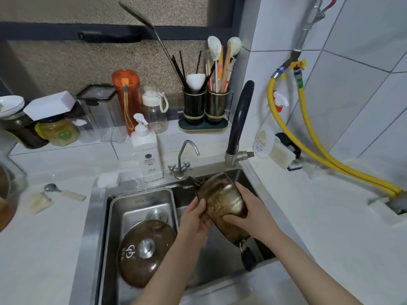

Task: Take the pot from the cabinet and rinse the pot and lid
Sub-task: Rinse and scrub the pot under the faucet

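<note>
— Where's your lid (143,253)?
— It leans in the steel tray (114,219) on the sink's left; your left forearm hides its near edge.
— And the pot (222,202)?
— Tipped on its side over the basin. Your left hand (195,219) clamps its left edge, fingertips hidden behind it; your right hand (244,211) presses its outside, fingers spread. Its dark handle (248,258) hangs blurred.

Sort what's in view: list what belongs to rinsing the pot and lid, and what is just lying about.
Part of the job:
pot, held tilted over the sink by left hand and right hand
lid, leaning in the drain tray
black faucet

Lying about:
soap dispenser
orange bottle
spoon
utensil holder
yellow hoses
</note>
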A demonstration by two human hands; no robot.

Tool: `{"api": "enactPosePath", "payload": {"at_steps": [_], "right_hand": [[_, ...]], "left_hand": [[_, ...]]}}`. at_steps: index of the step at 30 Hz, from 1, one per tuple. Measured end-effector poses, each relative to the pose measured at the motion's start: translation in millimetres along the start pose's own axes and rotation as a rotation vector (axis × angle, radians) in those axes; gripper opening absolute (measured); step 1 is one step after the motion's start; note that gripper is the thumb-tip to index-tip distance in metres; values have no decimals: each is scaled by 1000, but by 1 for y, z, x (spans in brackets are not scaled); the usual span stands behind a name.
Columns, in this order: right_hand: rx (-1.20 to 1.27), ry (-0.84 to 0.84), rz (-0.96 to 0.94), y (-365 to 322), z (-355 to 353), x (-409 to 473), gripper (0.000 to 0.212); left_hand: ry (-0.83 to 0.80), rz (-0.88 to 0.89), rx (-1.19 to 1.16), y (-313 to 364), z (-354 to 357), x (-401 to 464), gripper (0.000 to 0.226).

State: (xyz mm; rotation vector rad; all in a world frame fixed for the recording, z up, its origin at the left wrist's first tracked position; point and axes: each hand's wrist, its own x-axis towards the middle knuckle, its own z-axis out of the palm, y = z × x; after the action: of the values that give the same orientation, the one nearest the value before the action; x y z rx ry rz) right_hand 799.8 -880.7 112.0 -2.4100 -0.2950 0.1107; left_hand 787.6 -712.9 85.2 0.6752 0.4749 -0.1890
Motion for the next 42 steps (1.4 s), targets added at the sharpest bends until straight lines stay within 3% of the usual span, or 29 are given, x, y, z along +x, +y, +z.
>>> {"api": "enactPosePath", "payload": {"at_steps": [4,10,12,17,19,22,25,28,30,32,37,42], "right_hand": [[-95,-27,49,2,6,-6,102],[-17,41,208,2,10,-9,116],[0,95,256,5,12,-9,113],[431,186,348,23,8,-11,74],[647,172,482,34,7,-17,84],[816,179,599,46,11,-32,86],[914,243,626,56,13,-42,78],[1072,238,597,63,9,-48,60],[1168,249,547,65,6,-53,42],[1255,299,545,67,3,-58,28],[1391,466,629,82,-11,-75,38],[1199,685,588,102,-43,-91,35]], "left_hand": [[-4,-1,102,2,15,4,25],[9,-8,244,1,42,9,19],[3,-16,287,-1,52,9,20],[-126,-41,585,-3,64,12,37],[-117,19,761,-1,51,14,37],[-14,194,1049,1,10,14,29],[192,280,1178,-6,-31,17,42],[202,61,966,-14,-48,24,50],[95,-129,730,-21,-47,22,44],[-40,-212,616,-26,-37,20,42],[-264,-138,594,-40,6,19,57],[-298,-94,692,-69,61,23,57]]}}
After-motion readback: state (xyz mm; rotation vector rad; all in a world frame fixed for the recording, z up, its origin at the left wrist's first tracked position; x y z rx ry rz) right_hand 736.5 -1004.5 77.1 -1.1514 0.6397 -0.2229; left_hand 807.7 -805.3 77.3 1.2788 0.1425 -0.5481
